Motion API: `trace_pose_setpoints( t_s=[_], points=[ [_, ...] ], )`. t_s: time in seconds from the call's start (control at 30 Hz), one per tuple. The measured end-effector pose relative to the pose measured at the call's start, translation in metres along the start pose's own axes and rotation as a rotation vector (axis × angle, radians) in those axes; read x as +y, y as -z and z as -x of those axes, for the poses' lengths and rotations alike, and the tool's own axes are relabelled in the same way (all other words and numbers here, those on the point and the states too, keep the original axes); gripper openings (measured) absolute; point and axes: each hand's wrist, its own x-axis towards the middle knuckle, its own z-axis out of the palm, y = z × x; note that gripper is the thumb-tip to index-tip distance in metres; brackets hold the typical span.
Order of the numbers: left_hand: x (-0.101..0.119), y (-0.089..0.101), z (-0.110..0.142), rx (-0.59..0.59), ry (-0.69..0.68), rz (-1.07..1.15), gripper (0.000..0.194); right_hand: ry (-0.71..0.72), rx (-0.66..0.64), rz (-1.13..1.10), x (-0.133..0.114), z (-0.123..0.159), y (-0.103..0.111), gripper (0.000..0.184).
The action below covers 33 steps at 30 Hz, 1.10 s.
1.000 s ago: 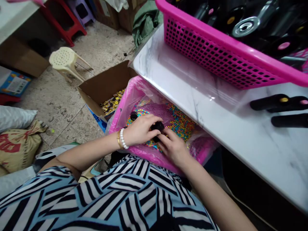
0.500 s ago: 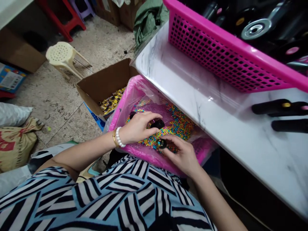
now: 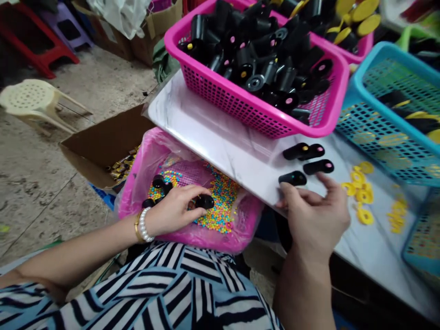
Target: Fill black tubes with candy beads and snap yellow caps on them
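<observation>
My left hand (image 3: pixel 178 208) is over the pink plastic-lined tub (image 3: pixel 247 229), its thumb and fingers closed around a short black tube (image 3: pixel 205 201). Loose small multicoloured balls (image 3: pixel 220 201) cover part of the tub's bottom. Several more black tubes (image 3: pixel 158 182) lie in the tub beyond my left wrist. Over the table edge, my right hand (image 3: pixel 319 208) has its thumb and index finger spread. By its thumb tip lies a black tube with a green dot (image 3: pixel 292 178); whether they touch I cannot tell. Close by lie other black tubes (image 3: pixel 318 167) with pink or yellow dots.
A pink basket (image 3: pixel 237 110) full of black tubes stands on the marble-patterned table (image 3: pixel 220 146). Yellow rings (image 3: pixel 362 195) lie right of my right hand, near a blue basket (image 3: pixel 371 151). A cardboard box (image 3: pixel 99 146) with small yellow-and-dark pieces stands left of the tub.
My right hand has moved from the tub to the table and spread its fingers; a tube with a green dot now lies there. My left hand still holds a tube. The view has swung right.
</observation>
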Motion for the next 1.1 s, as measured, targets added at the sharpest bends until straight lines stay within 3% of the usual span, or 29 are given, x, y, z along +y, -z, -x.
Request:
trace_pose_setpoints(
  t_s=[0.07, 0.17, 0.2, 0.23, 0.33, 0.4, 0.47, 0.57, 0.67, 0.8, 0.9, 0.97, 1.03, 1.1],
  points=[
    [0.002, -0.001, 0.0, -0.014, 0.067, 0.089, 0.034, 0.021, 0.085, -0.075, -0.003, 0.009, -0.002, 0.073],
    [-0.001, -0.006, -0.001, -0.082, 0.267, 0.458, 0.037, 0.213, 0.228, -0.062, -0.003, 0.037, -0.007, 0.059],
    [-0.003, -0.008, -0.001, -0.114, 0.344, 0.614, 0.037, 0.299, 0.161, -0.03, -0.001, 0.047, -0.01, 0.053],
    [-0.005, -0.01, -0.002, -0.138, 0.414, 0.748, 0.038, 0.386, 0.01, -0.002, 0.001, 0.057, -0.014, 0.048],
    [-0.008, -0.015, -0.001, -0.161, 0.529, 0.915, 0.039, 0.58, -0.585, -0.014, 0.008, 0.075, -0.032, 0.04],
    [-0.01, -0.013, 0.001, -0.129, 0.5, 0.814, 0.038, 0.607, -0.758, -0.061, 0.013, 0.076, -0.047, 0.036],
    [-0.013, -0.003, 0.004, -0.053, 0.384, 0.522, 0.034, 0.621, -0.789, -0.05, 0.017, 0.074, -0.063, 0.033],
    [-0.022, 0.022, 0.007, 0.157, 0.188, -0.1, 0.024, 0.745, -0.803, 0.006, 0.022, 0.074, -0.088, 0.032],
    [-0.03, 0.042, 0.011, 0.236, 0.128, -0.489, 0.022, 0.795, -0.85, 0.069, 0.022, 0.083, -0.109, 0.032],
    [-0.03, 0.045, 0.018, 0.035, 0.151, -0.702, 0.027, 0.666, -1.047, 0.059, 0.018, 0.097, -0.128, 0.028],
    [-0.026, 0.039, 0.022, -0.098, 0.165, -0.751, 0.03, 0.537, -1.158, -0.008, 0.019, 0.099, -0.129, 0.028],
    [-0.025, 0.039, 0.024, -0.116, 0.157, -0.715, 0.031, 0.292, -1.205, -0.135, 0.023, 0.092, -0.122, 0.038],
    [-0.025, 0.041, 0.024, -0.109, 0.128, -0.647, 0.029, -0.042, -1.263, -0.301, 0.029, 0.082, -0.11, 0.046],
    [-0.024, 0.043, 0.024, -0.106, 0.067, -0.559, 0.028, -0.297, -1.29, -0.436, 0.034, 0.072, -0.095, 0.046]
  ],
)
